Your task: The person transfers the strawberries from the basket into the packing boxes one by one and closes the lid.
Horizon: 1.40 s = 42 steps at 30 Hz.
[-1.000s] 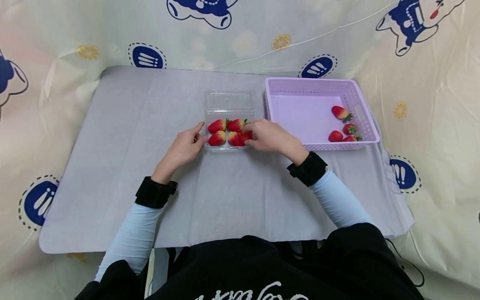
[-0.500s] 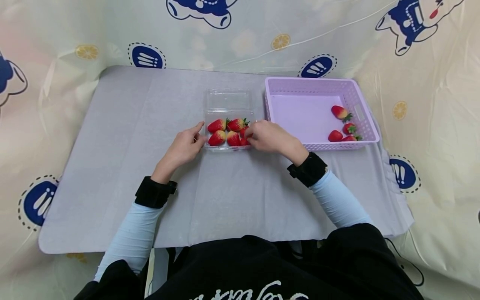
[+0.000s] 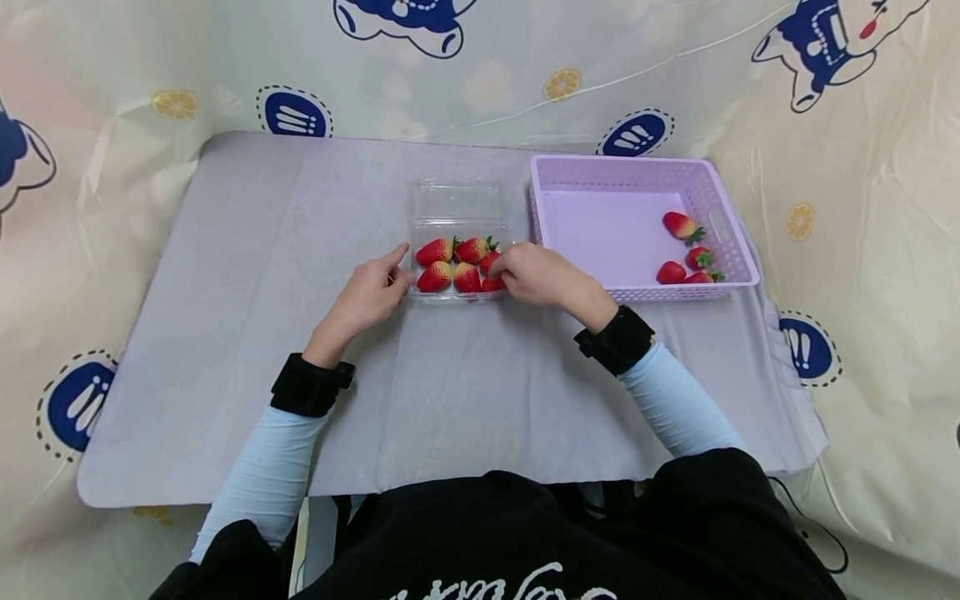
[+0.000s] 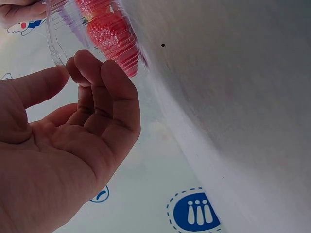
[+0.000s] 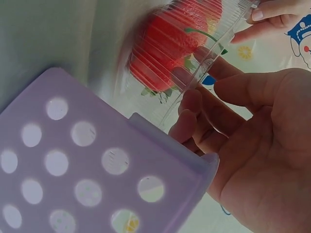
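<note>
A clear plastic clamshell box lies with its lid folded back on the table, with several red strawberries in its base. My left hand is at the box's left side; in the left wrist view its thumb and fingertips pinch the rim. At the right end is my right hand. In the right wrist view, two of its fingers reach inside the box and touch a strawberry, seen through the ribbed wall. Its other fingers are bent outside the wall, and its thumb does not grip the fruit.
A lilac perforated basket stands right of the box, close to my right hand, with several strawberries at its right end. A grey cloth covers the table. A patterned curtain hangs behind.
The strawberries at the box's right end have shifted slightly, and a front one lies further right. My right hand has moved a little to the right. My left hand stays at the rim.
</note>
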Each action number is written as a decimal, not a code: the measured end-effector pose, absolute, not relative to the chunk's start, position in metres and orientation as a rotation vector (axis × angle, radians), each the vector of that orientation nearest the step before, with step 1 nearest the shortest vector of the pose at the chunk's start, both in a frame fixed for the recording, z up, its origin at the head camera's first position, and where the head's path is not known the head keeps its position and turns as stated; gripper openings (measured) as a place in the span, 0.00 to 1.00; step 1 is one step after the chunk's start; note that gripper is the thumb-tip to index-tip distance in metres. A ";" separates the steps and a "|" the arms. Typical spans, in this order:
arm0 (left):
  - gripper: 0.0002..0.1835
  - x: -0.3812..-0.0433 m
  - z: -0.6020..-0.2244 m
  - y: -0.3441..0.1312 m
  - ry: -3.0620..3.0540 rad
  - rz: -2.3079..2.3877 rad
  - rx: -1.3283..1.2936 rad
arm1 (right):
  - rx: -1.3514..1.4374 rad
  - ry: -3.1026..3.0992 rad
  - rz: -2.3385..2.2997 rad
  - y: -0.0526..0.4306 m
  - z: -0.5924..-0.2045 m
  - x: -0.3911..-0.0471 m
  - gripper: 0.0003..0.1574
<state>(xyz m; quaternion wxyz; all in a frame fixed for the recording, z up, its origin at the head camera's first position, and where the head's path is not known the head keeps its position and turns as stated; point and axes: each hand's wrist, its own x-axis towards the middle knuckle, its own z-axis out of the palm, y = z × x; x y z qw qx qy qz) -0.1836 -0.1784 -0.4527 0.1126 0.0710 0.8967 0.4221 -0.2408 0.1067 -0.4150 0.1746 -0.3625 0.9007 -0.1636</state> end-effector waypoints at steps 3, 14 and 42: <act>0.34 -0.184 -0.453 -0.179 2.635 1.236 0.209 | -1.037 2.554 -0.476 0.108 -0.415 -0.241 0.22; 0.34 -0.184 -0.454 -0.179 2.644 1.240 0.203 | -1.103 2.503 -0.537 0.110 -0.411 -0.239 0.19; 0.34 -0.184 -0.454 -0.178 2.638 1.233 0.189 | -1.029 2.554 -0.269 0.109 -0.410 -0.234 0.25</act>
